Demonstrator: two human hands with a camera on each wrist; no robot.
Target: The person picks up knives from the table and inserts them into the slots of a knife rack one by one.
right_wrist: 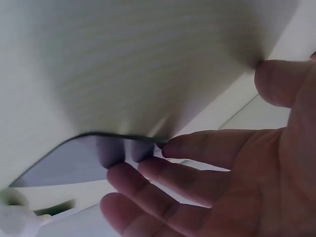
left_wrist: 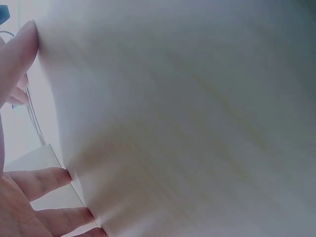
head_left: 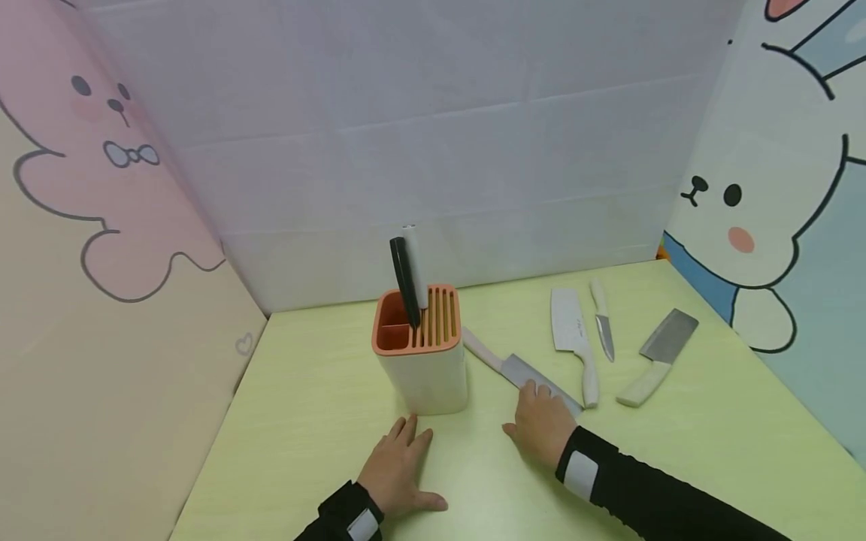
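The right hand (head_left: 541, 421) lies with straight fingers (right_wrist: 197, 148) pressing a knife (head_left: 524, 372) flat on the pale green worktop (head_left: 325, 391), gripping nothing. The left hand (head_left: 395, 469) rests open, flat before the knife block (head_left: 421, 353). Three more knives (head_left: 609, 342) lie to the right. Rabbit-printed panels (head_left: 764, 203) wall the corner.

1. The worktop (head_left: 325, 406) is pale green with a faint wood-grain print, smooth and matt.
2. The knife block (head_left: 422, 368) looks like smooth cream plastic, with a matt orange slotted top.
3. The knife (head_left: 521, 372) just right of the block has a satin grey metal blade and a smooth cream handle.
4. Two cleavers (head_left: 571, 330) (head_left: 659, 353) further right of the block show brushed metal blades.
5. The sleeves (head_left: 649, 496) nearest the block are matt black cloth.
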